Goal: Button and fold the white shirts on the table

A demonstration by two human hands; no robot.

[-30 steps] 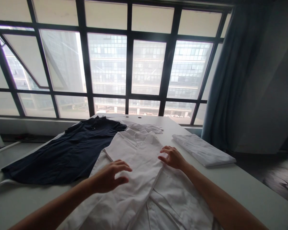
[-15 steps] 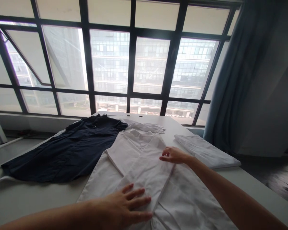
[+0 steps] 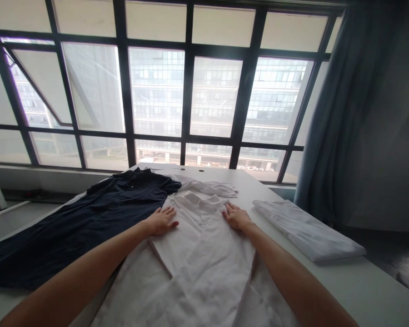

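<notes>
Head view: white shirt (image 3: 204, 245) lies flat, partly folded.

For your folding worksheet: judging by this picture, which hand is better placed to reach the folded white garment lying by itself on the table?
Probably the right hand: it lies flat on the white shirt's right shoulder, on the side nearest the folded white garment. The left hand rests on the opposite shoulder, beside the navy shirt.

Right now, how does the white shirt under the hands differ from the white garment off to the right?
The white shirt lies spread out, collar toward the window; the folded white garment is a compact, flat bundle. The left hand and right hand rest flat on the white shirt; nothing touches the folded white garment. The white shirt abuts the navy shirt; the folded one lies apart. Both are white, on the table.
</notes>
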